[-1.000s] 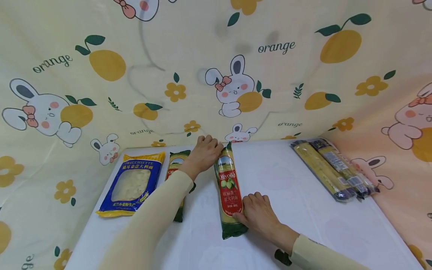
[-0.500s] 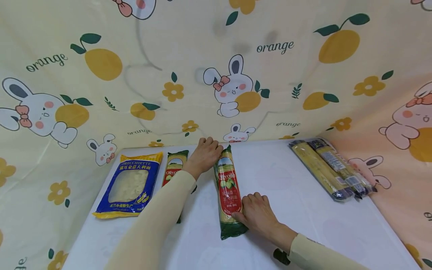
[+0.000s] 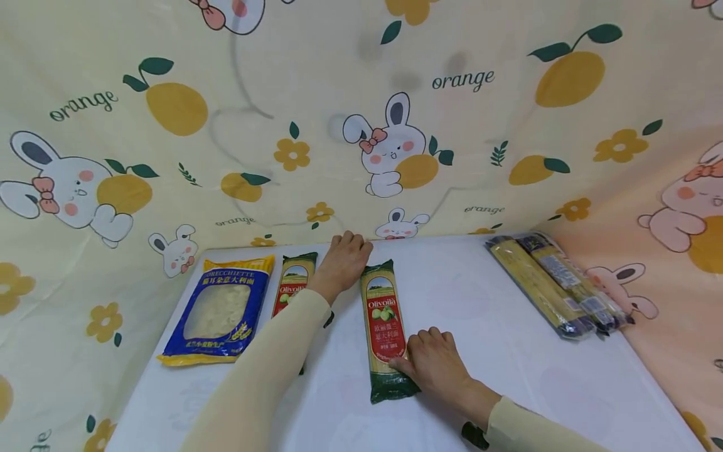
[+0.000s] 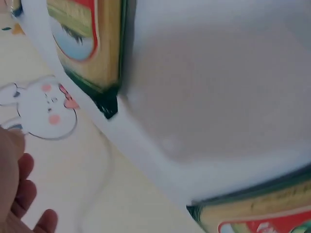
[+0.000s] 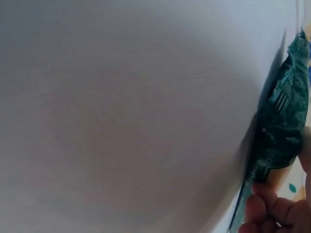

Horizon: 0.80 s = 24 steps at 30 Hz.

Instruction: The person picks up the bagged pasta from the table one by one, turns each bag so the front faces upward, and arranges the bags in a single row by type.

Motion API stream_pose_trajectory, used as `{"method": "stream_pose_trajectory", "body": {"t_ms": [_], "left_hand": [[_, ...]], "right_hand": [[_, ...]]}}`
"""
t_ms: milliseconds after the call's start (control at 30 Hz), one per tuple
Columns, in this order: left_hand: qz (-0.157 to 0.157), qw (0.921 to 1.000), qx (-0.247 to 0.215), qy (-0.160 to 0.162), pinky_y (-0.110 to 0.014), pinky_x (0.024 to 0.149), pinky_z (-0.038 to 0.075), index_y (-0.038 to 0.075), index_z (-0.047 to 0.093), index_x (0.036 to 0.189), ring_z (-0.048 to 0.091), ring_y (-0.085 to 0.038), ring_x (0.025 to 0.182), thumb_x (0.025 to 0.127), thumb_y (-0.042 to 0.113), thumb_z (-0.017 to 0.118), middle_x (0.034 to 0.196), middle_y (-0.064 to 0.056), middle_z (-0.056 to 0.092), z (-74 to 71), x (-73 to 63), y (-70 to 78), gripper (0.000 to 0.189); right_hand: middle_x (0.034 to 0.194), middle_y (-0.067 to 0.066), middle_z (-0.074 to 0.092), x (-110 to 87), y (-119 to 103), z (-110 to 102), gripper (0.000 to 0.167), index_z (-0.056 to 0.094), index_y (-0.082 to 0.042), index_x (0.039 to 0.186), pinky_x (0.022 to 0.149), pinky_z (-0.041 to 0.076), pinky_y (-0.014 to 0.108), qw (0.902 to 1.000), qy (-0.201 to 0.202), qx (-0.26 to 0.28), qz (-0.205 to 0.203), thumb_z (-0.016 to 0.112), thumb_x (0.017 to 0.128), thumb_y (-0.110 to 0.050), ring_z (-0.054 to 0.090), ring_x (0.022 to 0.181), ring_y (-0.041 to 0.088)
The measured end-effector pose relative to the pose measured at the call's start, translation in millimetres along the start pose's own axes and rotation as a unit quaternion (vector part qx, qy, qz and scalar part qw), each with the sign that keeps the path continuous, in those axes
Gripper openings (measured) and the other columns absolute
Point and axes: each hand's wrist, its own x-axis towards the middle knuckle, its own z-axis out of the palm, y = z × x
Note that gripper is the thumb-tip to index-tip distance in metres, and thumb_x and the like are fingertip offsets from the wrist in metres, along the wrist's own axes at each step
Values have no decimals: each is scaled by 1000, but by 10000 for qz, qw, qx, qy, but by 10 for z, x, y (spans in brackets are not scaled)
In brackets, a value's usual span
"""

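The right hand [image 3: 437, 365] grips the near end of one red-labelled pack [image 3: 385, 323] mid-way across the table [image 3: 469, 295]; the left hand [image 3: 343, 262], empty, loosely bent, hovers by its far end. A second red-labelled pack [image 3: 294, 282] and one blue bag [image 3: 219, 314] lie left, two clear packets [image 3: 536, 285] far right

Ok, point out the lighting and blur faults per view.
Head: fairly even light, "Olivoilà" lettering legible on the red, gold and green plastic packet at the right hand; left wrist: soft focus, broad grey shadow across the white tabletop; right wrist: dim, glints on the packet's crinkled green end.
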Motion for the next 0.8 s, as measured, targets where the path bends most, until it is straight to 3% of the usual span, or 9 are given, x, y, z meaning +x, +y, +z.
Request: {"method": "stream_pose_trajectory", "body": {"t_ms": [133, 300, 433, 567, 700, 800], "left_hand": [[117, 9996, -104, -244, -47, 105, 48, 13, 64, 131, 53, -27, 119, 109, 21, 58, 127, -7, 65, -28, -107, 166, 24], [227, 9974, -381, -572, -48, 105, 52, 11, 67, 133, 56, -28, 126, 108, 35, 59, 132, -8, 66, -53, -331, 443, 35], [320, 9945, -615, -781, -45, 103, 55, 10, 65, 137, 59, -29, 130, 107, 44, 59, 136, -10, 66, -70, -559, 669, 46], [312, 9878, -1064, -1096, -41, 111, 51, 7, 58, 147, 56, -27, 138, 106, 51, 58, 147, -11, 61, -91, -801, 861, 59], [216, 9772, -1491, -1498, -42, 123, 39, 6, 46, 157, 42, -28, 153, 107, 56, 52, 163, -13, 46, -85, -977, 999, 72], [120, 9733, -1641, -1601, -47, 126, 33, 6, 40, 162, 32, -30, 159, 108, 58, 46, 170, -14, 36, -49, -1052, 1040, 75]], "right_hand": [[90, 2, 65, -93, 58, 3, 50, 70, -11, 98, 85, 45, 47, 9996, 116, -241, -57, 75, 91, -60, 54, 91, 24], [122, 10, 70, -241, 102, -27, 57, 69, -6, 126, 101, 52, 53, 9934, 446, -593, -870, 73, 95, -54, 64, 115, 30], [151, 9, 60, -393, 118, -76, 68, 57, -6, 149, 114, 47, 53, 9866, -158, -546, -1527, 62, 102, -55, 55, 141, 30], [165, 5, 46, -519, 130, -101, 75, 46, -9, 160, 121, 39, 53, 9776, -938, -434, -1835, 48, 106, -61, 42, 153, 26], [168, 5, 42, -566, 128, -75, 76, 42, -9, 162, 122, 36, 54, 9740, -959, -490, -1993, 43, 108, -62, 39, 156, 24], [169, 5, 40, -563, 117, -48, 77, 41, -8, 162, 123, 34, 55, 9736, -939, -499, -2018, 41, 108, -63, 38, 157, 23]]}}
